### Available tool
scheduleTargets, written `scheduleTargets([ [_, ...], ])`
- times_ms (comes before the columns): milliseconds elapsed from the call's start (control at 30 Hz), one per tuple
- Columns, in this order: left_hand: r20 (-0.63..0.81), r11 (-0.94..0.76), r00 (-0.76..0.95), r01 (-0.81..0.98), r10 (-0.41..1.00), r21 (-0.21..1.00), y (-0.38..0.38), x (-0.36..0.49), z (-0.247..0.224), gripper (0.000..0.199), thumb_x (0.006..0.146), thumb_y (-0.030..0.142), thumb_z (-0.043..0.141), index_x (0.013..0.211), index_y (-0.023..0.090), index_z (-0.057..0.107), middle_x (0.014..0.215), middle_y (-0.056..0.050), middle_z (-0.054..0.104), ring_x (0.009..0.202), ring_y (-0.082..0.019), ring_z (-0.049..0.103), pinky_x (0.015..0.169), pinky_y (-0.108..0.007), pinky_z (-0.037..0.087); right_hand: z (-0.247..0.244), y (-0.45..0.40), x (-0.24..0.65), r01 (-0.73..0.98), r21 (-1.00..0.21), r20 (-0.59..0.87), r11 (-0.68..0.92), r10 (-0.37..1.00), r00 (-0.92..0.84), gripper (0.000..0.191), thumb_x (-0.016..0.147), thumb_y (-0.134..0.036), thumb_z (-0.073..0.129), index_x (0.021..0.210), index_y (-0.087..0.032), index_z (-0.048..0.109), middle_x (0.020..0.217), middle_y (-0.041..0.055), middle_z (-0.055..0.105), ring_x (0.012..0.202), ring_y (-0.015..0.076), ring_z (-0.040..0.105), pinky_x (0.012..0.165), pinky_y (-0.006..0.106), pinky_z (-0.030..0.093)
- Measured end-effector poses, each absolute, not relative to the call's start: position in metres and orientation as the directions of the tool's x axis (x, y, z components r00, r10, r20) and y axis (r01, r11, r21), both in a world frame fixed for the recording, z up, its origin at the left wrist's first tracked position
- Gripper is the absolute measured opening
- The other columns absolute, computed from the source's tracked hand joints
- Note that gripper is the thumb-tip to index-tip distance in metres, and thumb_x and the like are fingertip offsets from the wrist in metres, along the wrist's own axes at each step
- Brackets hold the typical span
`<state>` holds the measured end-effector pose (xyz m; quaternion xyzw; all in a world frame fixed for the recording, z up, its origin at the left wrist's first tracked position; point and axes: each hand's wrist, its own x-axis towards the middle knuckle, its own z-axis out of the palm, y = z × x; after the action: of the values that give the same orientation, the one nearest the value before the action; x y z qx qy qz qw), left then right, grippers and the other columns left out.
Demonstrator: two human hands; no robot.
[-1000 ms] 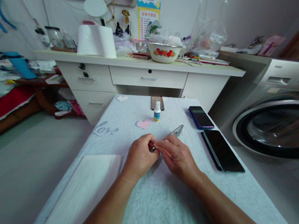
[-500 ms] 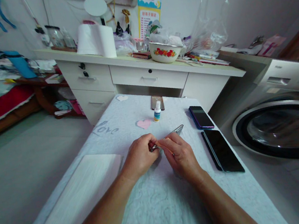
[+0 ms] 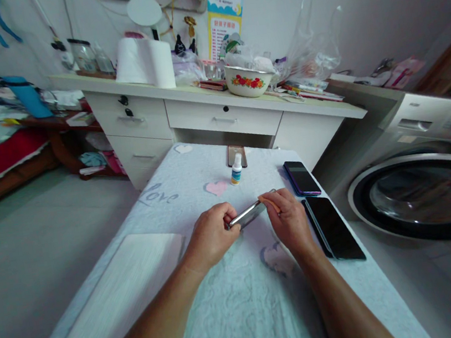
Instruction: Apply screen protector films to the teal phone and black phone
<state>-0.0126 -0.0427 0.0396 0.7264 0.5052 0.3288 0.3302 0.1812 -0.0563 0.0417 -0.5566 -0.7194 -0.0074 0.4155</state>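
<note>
My left hand (image 3: 213, 232) is closed on the near left end of a phone (image 3: 249, 215), held tilted and edge-up above the table. The phone's silvery rim faces up. At its far right end, my right hand (image 3: 291, 218) pinches a small orange-tan piece (image 3: 271, 205) against the rim; whether it is cloth or something else I cannot tell. A small white spray bottle (image 3: 236, 170) with a blue and yellow label stands beyond my hands. Behind it lies another phone (image 3: 236, 156). To the right lie a dark phone (image 3: 302, 178) and a black tablet (image 3: 336, 227).
A patterned cloth covers the table (image 3: 229, 314). A pale board (image 3: 114, 307) lies along its left side. Beyond stands a white desk (image 3: 224, 119) bearing a flowered bowl (image 3: 247, 81) and a paper roll (image 3: 143, 63). A washing machine (image 3: 413, 131) stands at right.
My right hand has slid right along the phone's rim, from beside my left hand to the phone's far end. More of the phone shows now. My left hand stays in place.
</note>
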Motion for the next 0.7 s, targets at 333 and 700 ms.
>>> scheduleTargets([
  [333, 0.140, -0.266, 0.268, 0.519, 0.953, 0.812, -0.042, -0.012, 0.040, 0.008, 0.067, 0.015, 0.060, 0.074, 0.019, 0.058, 0.066, 0.004, 0.060, 0.060, -0.011, 0.053, 0.056, -0.021, 0.034, 0.038, -0.045, 0.197, 0.860, -0.425, 0.619, 0.284, 0.784, 0.046, 0.021, 0.093, -0.023, 0.050, 0.094, -0.019, 0.070, 0.084, 0.0046, 0.062, 0.079, 0.0173, 0.060, 0.074, 0.029, 0.045],
  [700, 0.199, -0.326, 0.292, 0.495, 0.935, 0.805, -0.046, -0.012, 0.049, 0.004, 0.072, 0.021, 0.058, 0.076, 0.019, 0.059, 0.063, 0.004, 0.056, 0.059, -0.010, 0.051, 0.057, -0.021, 0.037, 0.036, -0.042, 0.202, 0.859, -0.447, 0.619, 0.251, 0.779, 0.094, 0.022, 0.093, -0.025, 0.049, 0.094, -0.019, 0.070, 0.084, 0.0048, 0.061, 0.080, 0.0176, 0.060, 0.076, 0.029, 0.045],
])
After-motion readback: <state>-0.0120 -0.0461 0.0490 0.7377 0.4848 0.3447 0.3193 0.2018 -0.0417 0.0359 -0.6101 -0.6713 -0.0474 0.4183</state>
